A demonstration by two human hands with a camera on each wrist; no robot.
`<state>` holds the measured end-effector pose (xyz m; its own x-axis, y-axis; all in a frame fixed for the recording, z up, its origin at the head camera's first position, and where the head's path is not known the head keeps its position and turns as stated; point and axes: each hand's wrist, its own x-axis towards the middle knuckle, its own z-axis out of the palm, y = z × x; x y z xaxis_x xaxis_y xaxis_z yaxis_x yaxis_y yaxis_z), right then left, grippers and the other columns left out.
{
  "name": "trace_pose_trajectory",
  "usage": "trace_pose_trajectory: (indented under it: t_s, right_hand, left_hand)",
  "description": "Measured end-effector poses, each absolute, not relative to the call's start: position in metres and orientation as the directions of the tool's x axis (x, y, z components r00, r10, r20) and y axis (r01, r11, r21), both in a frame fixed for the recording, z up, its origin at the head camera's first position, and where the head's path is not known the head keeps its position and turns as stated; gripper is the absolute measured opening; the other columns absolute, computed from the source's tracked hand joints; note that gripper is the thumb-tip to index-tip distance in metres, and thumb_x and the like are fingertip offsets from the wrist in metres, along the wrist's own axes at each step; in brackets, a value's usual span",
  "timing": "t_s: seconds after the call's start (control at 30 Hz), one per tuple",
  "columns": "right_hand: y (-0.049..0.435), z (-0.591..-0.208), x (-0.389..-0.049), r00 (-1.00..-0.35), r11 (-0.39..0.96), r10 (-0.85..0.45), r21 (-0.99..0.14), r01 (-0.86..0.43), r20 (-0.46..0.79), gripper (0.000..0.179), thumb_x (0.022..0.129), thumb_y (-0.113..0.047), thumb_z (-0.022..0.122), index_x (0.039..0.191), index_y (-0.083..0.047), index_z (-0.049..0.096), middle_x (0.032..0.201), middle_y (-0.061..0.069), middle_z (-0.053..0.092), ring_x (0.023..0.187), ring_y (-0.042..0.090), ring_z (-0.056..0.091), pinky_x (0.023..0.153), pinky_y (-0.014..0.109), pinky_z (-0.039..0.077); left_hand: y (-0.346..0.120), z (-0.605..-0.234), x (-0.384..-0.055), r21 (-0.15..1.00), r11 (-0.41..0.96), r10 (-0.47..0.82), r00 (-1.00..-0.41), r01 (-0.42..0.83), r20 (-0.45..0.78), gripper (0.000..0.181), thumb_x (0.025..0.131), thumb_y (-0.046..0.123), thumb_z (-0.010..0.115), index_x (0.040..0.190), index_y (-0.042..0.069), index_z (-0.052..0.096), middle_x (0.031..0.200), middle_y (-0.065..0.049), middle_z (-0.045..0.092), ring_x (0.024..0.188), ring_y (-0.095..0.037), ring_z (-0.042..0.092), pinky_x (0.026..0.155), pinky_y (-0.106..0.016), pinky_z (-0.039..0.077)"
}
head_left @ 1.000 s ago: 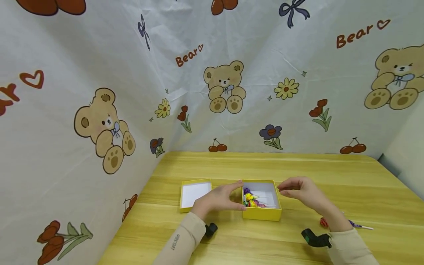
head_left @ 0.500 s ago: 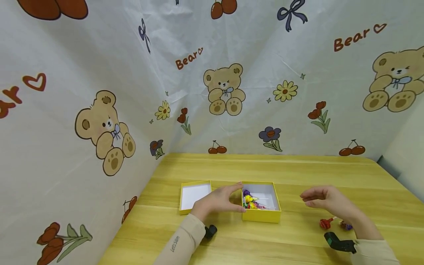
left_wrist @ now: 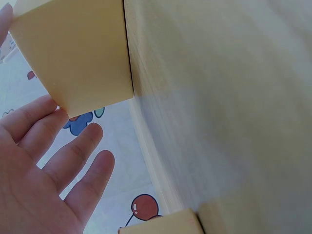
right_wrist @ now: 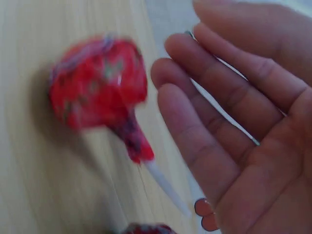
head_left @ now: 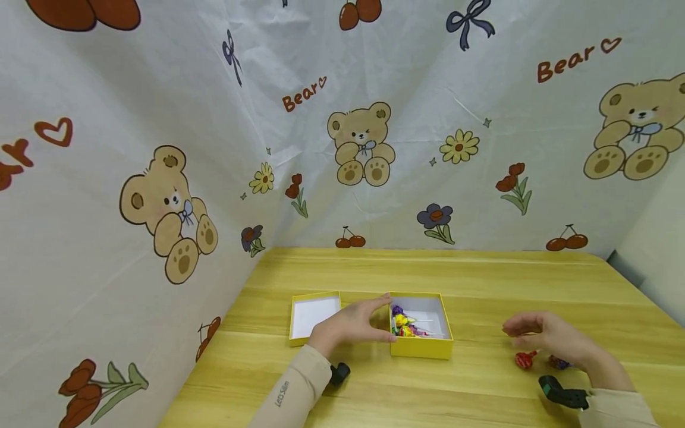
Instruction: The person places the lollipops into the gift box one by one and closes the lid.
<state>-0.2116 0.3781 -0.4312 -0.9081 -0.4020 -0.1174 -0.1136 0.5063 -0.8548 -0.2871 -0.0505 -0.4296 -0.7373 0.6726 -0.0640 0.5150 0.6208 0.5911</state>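
A yellow box (head_left: 421, 349) with a white inside stands uncovered on the table. Several wrapped lollipops (head_left: 402, 321) lie along its left part, sticks pointing right. My left hand (head_left: 353, 324) holds the box by its left end, thumb at the near corner and fingertips at the far one; the left wrist view shows fingers at the edge of the box wall (left_wrist: 73, 58). Over on the right, my right hand (head_left: 562, 342) holds nothing, fingers slightly bent. Close to its fingertips lies a red lollipop (right_wrist: 100, 85); a purple-wrapped lollipop (head_left: 559, 362) is partly hidden under the hand.
Left of the box lies a shallow yellow lid (head_left: 316, 316), white inside up, partly behind my left hand. A bear-print cloth (head_left: 364, 220) rises along the table's back and left edges. Black wrist mounts (head_left: 562, 393) sit low beside both wrists.
My right hand has gone from beside the box, without anything in it, rightward and nearer to me, over to the loose lollipops. The left hand and box have kept their place.
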Motion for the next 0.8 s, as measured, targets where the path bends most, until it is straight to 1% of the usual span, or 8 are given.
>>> trace_pose_trajectory:
  t_s: [0.07, 0.17, 0.3, 0.4, 0.6, 0.8]
  right_hand:
    - [0.383, -0.432, -0.211, -0.908, 0.513, -0.397, -0.853, -0.099, -0.133, 0.045, 0.098, -0.015, 0.065, 0.129, 0.017, 0.055, 0.123, 0.027, 0.065, 0.098, -0.005, 0.064, 0.078, 0.022, 0.057]
    - [0.389, -0.435, -0.212, -0.884, 0.494, -0.45, -0.859, -0.13, -0.125, 0.044, 0.098, -0.011, 0.063, 0.128, 0.019, 0.054, 0.122, 0.028, 0.066, 0.1, -0.004, 0.065, 0.08, 0.018, 0.056]
    - [0.395, -0.439, -0.214, -0.838, 0.446, -0.535, -0.878, -0.173, -0.106, 0.04, 0.097, -0.005, 0.062, 0.125, 0.022, 0.053, 0.118, 0.022, 0.069, 0.102, -0.004, 0.065, 0.08, 0.014, 0.054]
    - [0.396, -0.442, -0.215, -0.821, 0.439, -0.56, -0.88, -0.182, -0.11, 0.037, 0.096, -0.003, 0.063, 0.122, 0.022, 0.055, 0.116, 0.015, 0.071, 0.1, -0.004, 0.064, 0.079, 0.013, 0.053]
    - [0.396, -0.443, -0.215, -0.824, 0.46, -0.555, -0.868, -0.187, -0.117, 0.033, 0.095, -0.003, 0.064, 0.118, 0.02, 0.058, 0.112, 0.009, 0.072, 0.097, -0.006, 0.062, 0.077, 0.013, 0.052]
    - [0.396, -0.446, -0.213, -0.839, 0.478, -0.528, -0.862, -0.171, -0.127, 0.032, 0.096, -0.007, 0.065, 0.116, 0.017, 0.061, 0.11, 0.007, 0.073, 0.094, -0.005, 0.062, 0.076, 0.015, 0.052]
  left_hand:
    - [-0.05, -0.429, -0.287, 0.592, 0.621, 0.672, -0.738, 0.514, -0.065, 0.094, 0.084, 0.068, 0.067, 0.16, 0.03, 0.026, 0.166, 0.015, 0.019, 0.153, -0.019, 0.027, 0.123, -0.045, 0.031]
    - [-0.05, -0.428, -0.287, 0.59, 0.62, 0.673, -0.737, 0.517, -0.062, 0.094, 0.084, 0.068, 0.067, 0.16, 0.031, 0.026, 0.166, 0.016, 0.018, 0.153, -0.019, 0.028, 0.123, -0.046, 0.031]
    - [-0.051, -0.428, -0.288, 0.595, 0.615, 0.674, -0.737, 0.518, -0.055, 0.093, 0.084, 0.068, 0.067, 0.159, 0.032, 0.026, 0.166, 0.017, 0.018, 0.153, -0.019, 0.028, 0.122, -0.046, 0.032]
    - [-0.052, -0.429, -0.288, 0.595, 0.617, 0.672, -0.738, 0.516, -0.057, 0.092, 0.084, 0.068, 0.067, 0.159, 0.034, 0.026, 0.166, 0.017, 0.018, 0.153, -0.02, 0.028, 0.122, -0.047, 0.032]
    - [-0.053, -0.428, -0.288, 0.6, 0.617, 0.671, -0.739, 0.51, -0.061, 0.092, 0.084, 0.067, 0.067, 0.159, 0.033, 0.026, 0.166, 0.015, 0.017, 0.153, -0.021, 0.027, 0.123, -0.048, 0.031]
    - [-0.051, -0.427, -0.287, 0.599, 0.614, 0.675, -0.735, 0.514, -0.061, 0.091, 0.085, 0.064, 0.069, 0.159, 0.031, 0.028, 0.166, 0.014, 0.018, 0.153, -0.02, 0.027, 0.123, -0.046, 0.03]
